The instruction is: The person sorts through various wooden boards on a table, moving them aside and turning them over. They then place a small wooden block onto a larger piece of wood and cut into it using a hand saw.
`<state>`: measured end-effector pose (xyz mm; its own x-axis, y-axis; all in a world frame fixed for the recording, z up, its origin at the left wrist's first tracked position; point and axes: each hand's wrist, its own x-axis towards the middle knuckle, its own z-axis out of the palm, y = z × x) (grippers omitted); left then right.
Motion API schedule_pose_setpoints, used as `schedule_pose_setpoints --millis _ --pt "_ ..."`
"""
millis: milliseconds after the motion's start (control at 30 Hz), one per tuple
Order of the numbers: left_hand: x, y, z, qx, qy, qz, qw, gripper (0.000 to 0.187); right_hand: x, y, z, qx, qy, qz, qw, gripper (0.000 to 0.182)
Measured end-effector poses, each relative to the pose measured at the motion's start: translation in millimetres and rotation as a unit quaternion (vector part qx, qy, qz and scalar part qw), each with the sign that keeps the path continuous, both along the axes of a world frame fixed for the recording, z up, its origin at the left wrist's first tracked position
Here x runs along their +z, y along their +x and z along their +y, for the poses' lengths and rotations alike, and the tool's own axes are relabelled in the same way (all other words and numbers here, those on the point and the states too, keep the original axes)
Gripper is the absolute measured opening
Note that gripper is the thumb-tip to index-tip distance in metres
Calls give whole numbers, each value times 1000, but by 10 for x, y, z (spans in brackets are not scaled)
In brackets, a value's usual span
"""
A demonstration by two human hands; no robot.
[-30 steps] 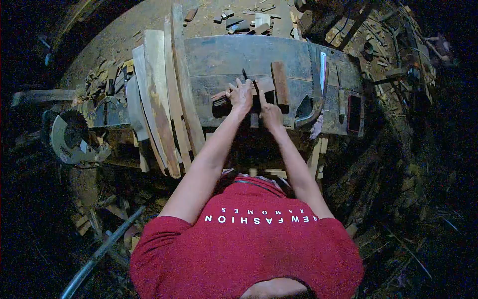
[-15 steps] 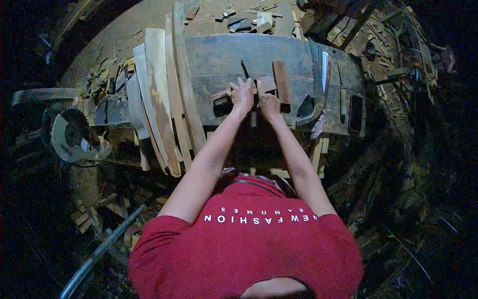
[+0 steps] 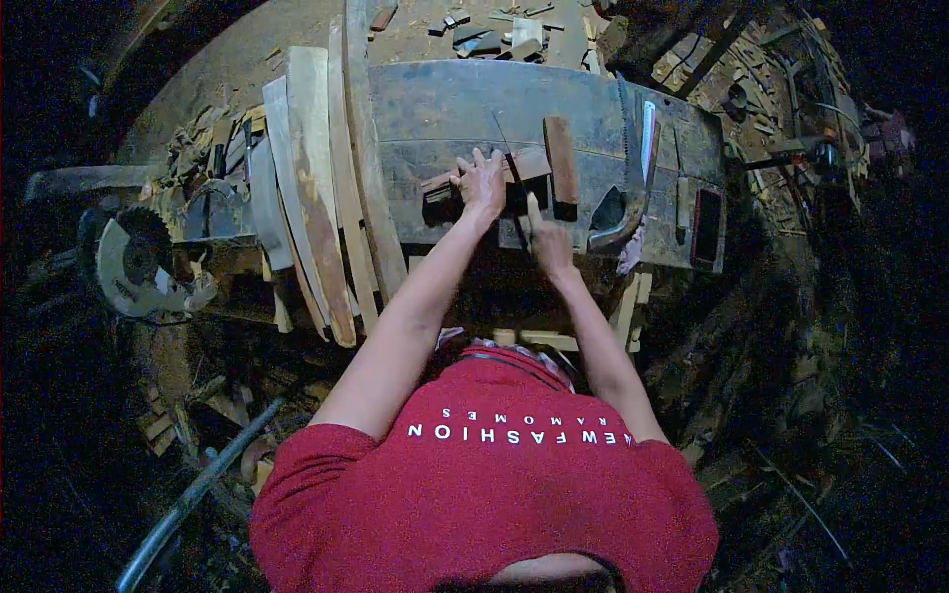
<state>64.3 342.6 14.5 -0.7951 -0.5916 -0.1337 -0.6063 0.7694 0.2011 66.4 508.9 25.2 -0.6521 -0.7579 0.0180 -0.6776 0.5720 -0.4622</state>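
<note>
Surroundings, head view: dim workshop; wood scraps [image 3: 527, 38] litter the ground beyond a dark, worn work surface [image 3: 445, 99].
Left side: long boards [image 3: 318, 188] lie side by side, with a toothed circular blade [image 3: 148, 242] farther out.
Workpiece: a flat wood strip [image 3: 535, 162] rests near the front edge of the surface, its long axis running roughly left to right, slightly slanted.
Left hand: the left hand [image 3: 482, 188] is laid over the strip, fingers spread and open, pressing from above rather than gripping.
Right hand: the right hand [image 3: 553, 247] is curled around the pale handle [image 3: 534, 211] of a narrow dark blade [image 3: 514, 168].
Key relation: the blade points away from the body, crosswise to the strip, just right of the left fingers; the left hand is nearer the wood, the right lower and closer to the body.
Right side: a reddish block [image 3: 560, 163] lies just beyond the strip's end.
</note>
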Motion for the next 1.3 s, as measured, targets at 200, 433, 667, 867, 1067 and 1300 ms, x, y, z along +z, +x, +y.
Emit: schedule_pose_setpoints --millis 200,433,667,867,1067,1300 --pt "-59 21 -40 -16 21 31 999 23 -408 -460 -569 -9 -20 36 999 69" --pt "-67 7 -19 -6 -4 16 1000 24 110 166 117 -35 46 -27 998 70" --pt "-26 29 0 -13 -6 23 1000 23 -12 -112 -185 -11 31 18 999 67" --pt "-431 20 -91 -43 -17 51 998 24 -381 -439 -591 -7 13 76 997 69" --pt "-55 46 -17 -27 -21 23 999 30 37 183 191 -20 75 3 997 72" --pt "-28 37 -40 -30 -17 12 999 27 -130 -123 -234 -33 81 14 996 63"
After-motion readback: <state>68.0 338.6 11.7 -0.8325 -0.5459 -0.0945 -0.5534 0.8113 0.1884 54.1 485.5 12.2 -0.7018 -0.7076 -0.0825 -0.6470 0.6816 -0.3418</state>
